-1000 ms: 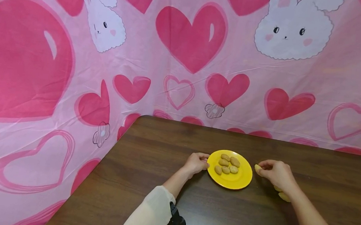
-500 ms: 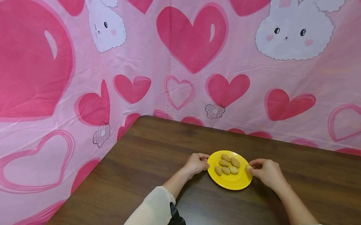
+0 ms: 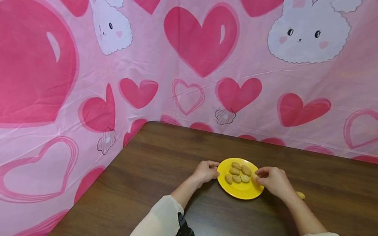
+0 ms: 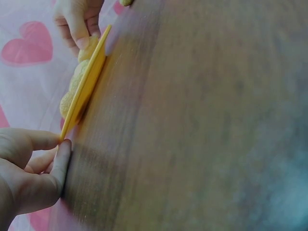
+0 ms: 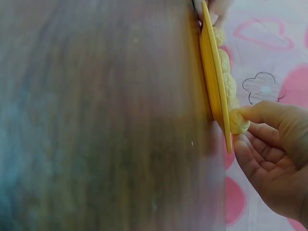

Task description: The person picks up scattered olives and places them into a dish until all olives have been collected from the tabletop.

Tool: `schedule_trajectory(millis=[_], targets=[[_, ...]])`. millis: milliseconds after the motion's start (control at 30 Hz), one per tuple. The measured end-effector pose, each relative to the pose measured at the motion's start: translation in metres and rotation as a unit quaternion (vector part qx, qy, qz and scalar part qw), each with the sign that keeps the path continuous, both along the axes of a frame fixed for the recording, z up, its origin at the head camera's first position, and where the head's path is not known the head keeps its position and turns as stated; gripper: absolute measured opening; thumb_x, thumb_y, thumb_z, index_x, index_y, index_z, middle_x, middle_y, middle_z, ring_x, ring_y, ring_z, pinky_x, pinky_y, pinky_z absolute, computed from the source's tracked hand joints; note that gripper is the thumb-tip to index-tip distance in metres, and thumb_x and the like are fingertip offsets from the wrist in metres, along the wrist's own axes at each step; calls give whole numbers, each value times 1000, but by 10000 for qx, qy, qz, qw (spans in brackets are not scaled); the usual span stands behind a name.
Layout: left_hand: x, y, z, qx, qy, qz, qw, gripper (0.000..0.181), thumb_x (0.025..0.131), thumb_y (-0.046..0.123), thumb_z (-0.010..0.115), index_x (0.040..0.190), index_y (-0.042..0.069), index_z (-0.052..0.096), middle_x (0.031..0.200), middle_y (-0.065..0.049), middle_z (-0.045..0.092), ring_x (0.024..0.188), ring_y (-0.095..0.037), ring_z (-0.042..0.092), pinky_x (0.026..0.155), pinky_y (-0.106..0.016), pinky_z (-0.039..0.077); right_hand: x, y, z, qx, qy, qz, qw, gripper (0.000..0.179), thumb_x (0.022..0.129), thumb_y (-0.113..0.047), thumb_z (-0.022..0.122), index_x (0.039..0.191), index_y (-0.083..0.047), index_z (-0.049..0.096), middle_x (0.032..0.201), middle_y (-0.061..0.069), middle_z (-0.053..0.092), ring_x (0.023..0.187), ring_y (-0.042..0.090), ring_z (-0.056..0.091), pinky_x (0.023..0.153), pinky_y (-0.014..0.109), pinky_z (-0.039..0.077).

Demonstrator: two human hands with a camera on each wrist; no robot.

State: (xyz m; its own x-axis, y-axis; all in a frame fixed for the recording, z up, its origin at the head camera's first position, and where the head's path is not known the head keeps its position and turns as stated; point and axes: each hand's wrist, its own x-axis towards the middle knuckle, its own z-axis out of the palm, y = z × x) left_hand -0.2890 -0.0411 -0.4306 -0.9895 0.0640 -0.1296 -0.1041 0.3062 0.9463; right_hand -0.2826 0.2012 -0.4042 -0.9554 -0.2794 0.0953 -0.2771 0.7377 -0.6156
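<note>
A round yellow plate lies on the table in the head view, with several small yellow-brown potatoes grouped on its left and middle. My left hand pinches the plate's left rim; the left wrist view shows its thumb below the rim and a finger above. Over the plate's right edge, my right hand pinches one more potato between thumb and fingers. In the right wrist view this potato sits right at the plate's upper surface, beside the others.
Another potato rests on the brown wooden table, to the right beside my right forearm. A pink sheet with hearts and rabbits hangs behind and left of the table. Black cameras sit on both wrists.
My right hand has moved left with the potato, from the table right of the plate to over the plate's right edge. My left hand has stayed at the rim.
</note>
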Motion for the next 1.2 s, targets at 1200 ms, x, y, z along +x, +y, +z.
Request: schedule_trajectory(millis=[1200], targets=[[0,1,1,45,-145,66,9999,37,82,-8,64,118,-2,63,85,-3,56,75,-11,53,67,-23,52,-2,-2,0,159,-185,219,9995,23,82,-15,72,96,3,69,84,7,66,74,19,56,65,30,52]])
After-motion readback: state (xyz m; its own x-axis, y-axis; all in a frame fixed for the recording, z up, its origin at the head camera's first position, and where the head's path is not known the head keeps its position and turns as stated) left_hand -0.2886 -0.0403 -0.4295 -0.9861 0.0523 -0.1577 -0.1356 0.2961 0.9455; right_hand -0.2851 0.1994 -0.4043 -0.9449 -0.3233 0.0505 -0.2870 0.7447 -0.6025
